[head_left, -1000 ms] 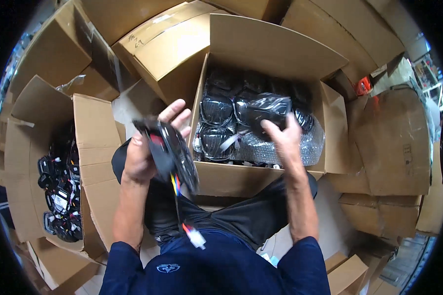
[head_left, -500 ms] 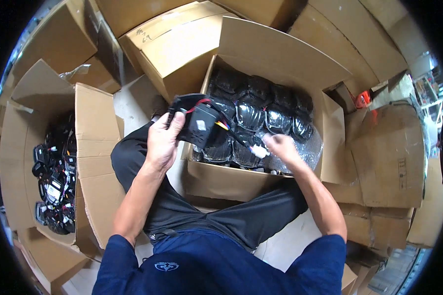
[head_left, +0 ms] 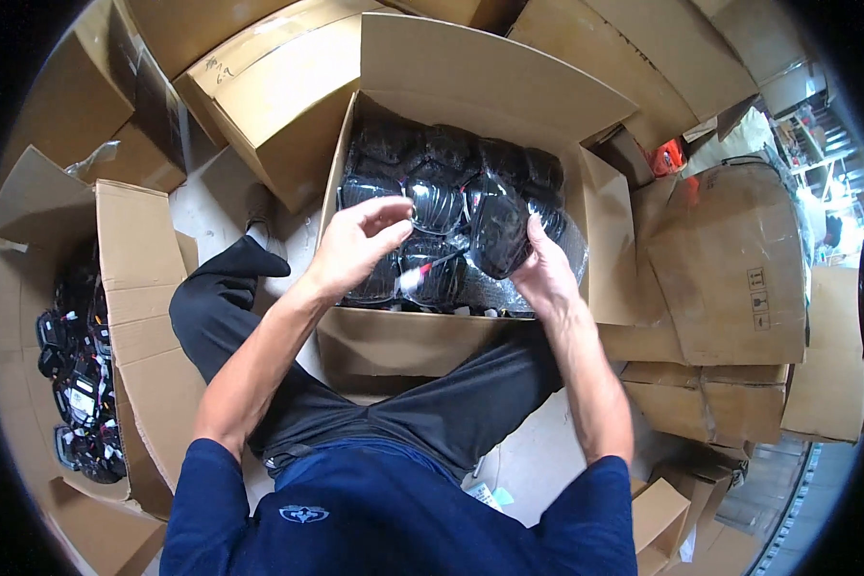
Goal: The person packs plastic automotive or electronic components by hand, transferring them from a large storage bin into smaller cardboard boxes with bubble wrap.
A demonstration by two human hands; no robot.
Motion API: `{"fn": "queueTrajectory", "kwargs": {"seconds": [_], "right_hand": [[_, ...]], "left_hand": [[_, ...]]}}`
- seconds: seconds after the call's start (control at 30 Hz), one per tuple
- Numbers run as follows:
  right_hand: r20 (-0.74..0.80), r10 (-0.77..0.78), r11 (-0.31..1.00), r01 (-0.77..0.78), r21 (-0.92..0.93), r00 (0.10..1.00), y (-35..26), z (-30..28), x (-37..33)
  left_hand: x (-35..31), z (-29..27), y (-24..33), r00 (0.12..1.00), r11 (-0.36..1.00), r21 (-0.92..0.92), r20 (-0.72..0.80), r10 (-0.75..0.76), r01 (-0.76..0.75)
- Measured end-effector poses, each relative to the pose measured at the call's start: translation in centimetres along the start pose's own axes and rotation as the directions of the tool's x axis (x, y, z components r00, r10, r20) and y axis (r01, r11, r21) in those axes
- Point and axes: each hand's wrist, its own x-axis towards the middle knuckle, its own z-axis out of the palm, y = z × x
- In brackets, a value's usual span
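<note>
Over the open cardboard box (head_left: 422,341) in front of me, my right hand (head_left: 549,269) grips a glossy black plastic housing (head_left: 499,230) by its right side. From the housing a wire lead runs left to a white connector (head_left: 412,280), which hangs loose and slightly blurred. My left hand (head_left: 360,245) is held in the air to the left, fingers curved with the thumb apart, and nothing shows in it. Beneath both hands, rows of black housings in clear plastic wrap (head_left: 432,206) fill the box. Bubble wrap (head_left: 494,288) lies among them on the near right side.
At my left stands an open carton (head_left: 139,288) with several black wired units (head_left: 82,384) in it. Closed cartons (head_left: 288,86) stand behind, and stacked ones (head_left: 730,259) rise at the right. A red object (head_left: 667,158) rests among the boxes at the far right.
The black housing has passed from my left hand to my right and been turned over. My left hand has let go. The whole view has shifted, with the boxes now farther left.
</note>
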Motion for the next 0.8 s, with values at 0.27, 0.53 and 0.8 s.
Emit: {"fn": "queueTrajectory", "kwargs": {"seconds": [0.27,0.53,0.8], "right_hand": [[-0.172,0.174,0.625,-0.244,-0.741,0.97,-0.9,-6.2,2.4],[-0.455,0.286,0.24,-0.523,-0.818,0.843,-0.1,2.6,-4.1],[-0.306,0.057,0.029,-0.308,-0.951,0.95,0.3,-7.3,0.6]], "left_hand": [[-13.9,-10.5,8.1,0.978,0.99,0.115,-0.201,-0.061,0.086],[-33.3,-31.6,19.9,0.351,0.861,0.5,-0.825,0.442,0.091],[-46.0,-39.1,1.7,0.691,0.314,0.619,-0.599,-0.404,0.72]]}}
